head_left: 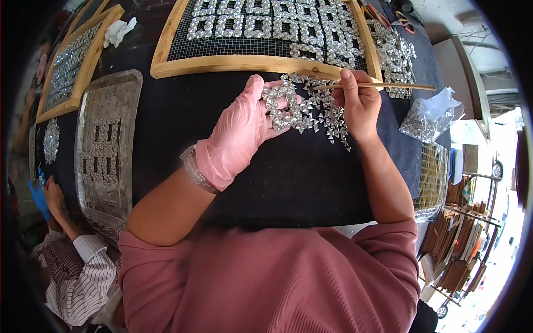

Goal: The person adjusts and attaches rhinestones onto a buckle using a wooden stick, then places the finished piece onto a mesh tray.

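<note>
Covering most of the view: a dark table, with work spread along its far edge and both sides. Largest item on it is a wooden-framed mesh screen, beyond the hands, carrying rows of silver, hollow-centred rectangles. Next, at left, a long metal tray; a cluster of similar silver shapes lies in it. Beyond that, a second wooden frame, tilted in view, its surface glittering. Lower left, another person's striped sleeve; near it, a blue-gloved hand.

Left hand: pink glove, clear band at the wrist. Fingers extended beneath and beside one silver piece, cradling it just short of the screen's near edge. Right hand: bare, narrowed in a pinch around a thin stick, forearm coming up from the right side. Off to the right, a clear plastic bag with small silvery contents.

Smaller still: the silver piece, a bumpy loop with an open centre, in the gloved fingers. The thin stick lies roughly level, inner end over the scatter. Smallest: loose pointed studs, strewn between the two hands.
</note>
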{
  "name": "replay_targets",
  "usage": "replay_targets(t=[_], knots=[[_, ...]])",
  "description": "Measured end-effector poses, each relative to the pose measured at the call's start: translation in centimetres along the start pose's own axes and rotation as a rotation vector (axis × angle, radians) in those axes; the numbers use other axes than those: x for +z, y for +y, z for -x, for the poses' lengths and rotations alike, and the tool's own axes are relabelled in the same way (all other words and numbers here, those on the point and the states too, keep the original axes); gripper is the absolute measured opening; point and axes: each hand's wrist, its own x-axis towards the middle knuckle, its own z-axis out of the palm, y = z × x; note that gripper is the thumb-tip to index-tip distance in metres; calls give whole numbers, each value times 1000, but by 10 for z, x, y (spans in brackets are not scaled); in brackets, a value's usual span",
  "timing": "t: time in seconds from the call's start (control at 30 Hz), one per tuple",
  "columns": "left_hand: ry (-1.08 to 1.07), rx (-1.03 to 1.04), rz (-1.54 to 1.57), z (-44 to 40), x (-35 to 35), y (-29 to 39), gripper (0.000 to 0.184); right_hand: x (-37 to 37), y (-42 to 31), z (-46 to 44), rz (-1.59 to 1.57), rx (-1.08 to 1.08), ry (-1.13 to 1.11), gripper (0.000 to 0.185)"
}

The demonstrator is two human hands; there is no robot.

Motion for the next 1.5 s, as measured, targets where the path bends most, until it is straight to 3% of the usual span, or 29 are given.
replay_targets(t=[0.17, 0.27, 0.43, 1.03, 1.23, 1.33, 1.5], knots=[[-15, -3, 7, -1, -3, 0, 53, -1, -8, 5, -122, -41, 90, 26], [-22, 5, 10, -1, -3, -1, 54, -4, -14, 13, -263, -110, 7, 27], [-36, -1, 34, -1, -2, -1, 48, -5, -19, 21, -286, -145, -118, 24], [-33, -32, -1, 0, -1, 0, 49, -6, -15, 16, -287, -91, -206, 26], [-53, -35, -27, -3, -6, -4, 57, -15, -18, 17, -138, -250, -390, 20], [-51, -38, -40, -1, -5, -4, 57, -18, -25, 14, 41, -472, -435, 19], [-51, -39, -2, -3, -6, -4, 55, -18, -26, 17, -220, -195, -257, 26]])
